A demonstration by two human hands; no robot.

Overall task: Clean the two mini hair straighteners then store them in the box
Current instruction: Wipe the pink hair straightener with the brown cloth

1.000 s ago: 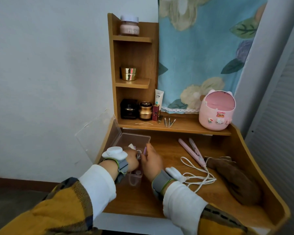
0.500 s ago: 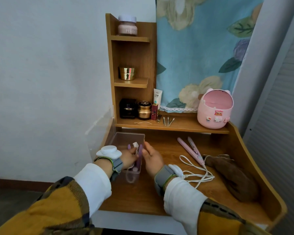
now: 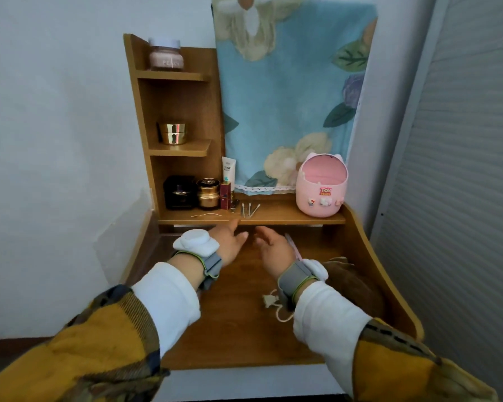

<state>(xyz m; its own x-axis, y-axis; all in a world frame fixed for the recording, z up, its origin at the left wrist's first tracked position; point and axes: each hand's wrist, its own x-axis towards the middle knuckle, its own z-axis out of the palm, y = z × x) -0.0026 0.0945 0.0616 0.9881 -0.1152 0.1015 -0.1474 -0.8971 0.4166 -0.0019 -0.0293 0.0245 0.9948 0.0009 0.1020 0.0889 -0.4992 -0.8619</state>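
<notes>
1. only a thin pink strip of one mini hair straightener [image 3: 291,243] shows, lying on the wooden desk [image 3: 235,314] just behind and to the right of the right hand [image 3: 275,248], which covers most of it; whether they touch cannot be told.
2. its white cord [image 3: 282,313] and plug [image 3: 269,300] peek out from under the right wrist, near the front middle of the desk.
3. the second straightener and the box cannot be made out; the left-rear corner of the desk, behind the left hand [image 3: 228,242], is dark and hidden by the arm.
4. a brown cloth [image 3: 357,288] lies to the right of the right forearm, partly covered by the sleeve and wrist band.
5. both hands hover over the back of the desk, close together but apart, fingers loosely spread and slightly curled, holding nothing. the left fingertips reach toward the edge of the low shelf [image 3: 273,219].
6. on that shelf stand a pink desktop bin [image 3: 321,185] at the right, a few cotton swabs [image 3: 249,210] in the middle, and a gold jar [image 3: 208,192], a black jar [image 3: 179,192], a small red box [image 3: 225,195] and a white tube [image 3: 228,169] at the left.
7. higher shelves carry a gold pot [image 3: 172,133] and a pink jar [image 3: 165,55]; a flowered blue curtain [image 3: 291,82] hangs behind.
</notes>
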